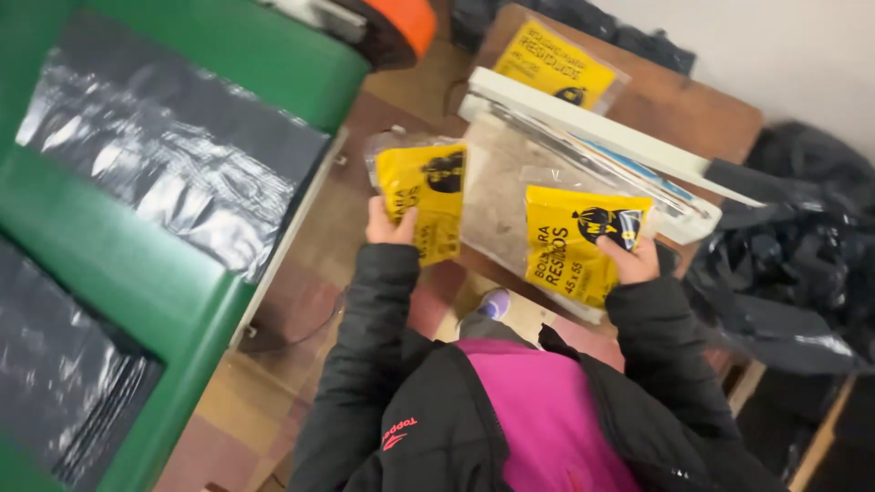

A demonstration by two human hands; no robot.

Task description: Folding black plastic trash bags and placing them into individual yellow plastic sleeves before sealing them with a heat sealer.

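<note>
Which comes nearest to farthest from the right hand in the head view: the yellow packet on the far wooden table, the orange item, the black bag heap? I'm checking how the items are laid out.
From the right hand:
1. Black bag heap, just to its right.
2. Yellow packet on the far wooden table, up and ahead.
3. Orange item, farthest, at the upper left.

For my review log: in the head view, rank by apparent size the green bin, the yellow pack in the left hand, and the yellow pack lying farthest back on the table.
1. green bin
2. left-hand yellow pack
3. back yellow pack; it lies farther off, so its true size is unsure.
</note>
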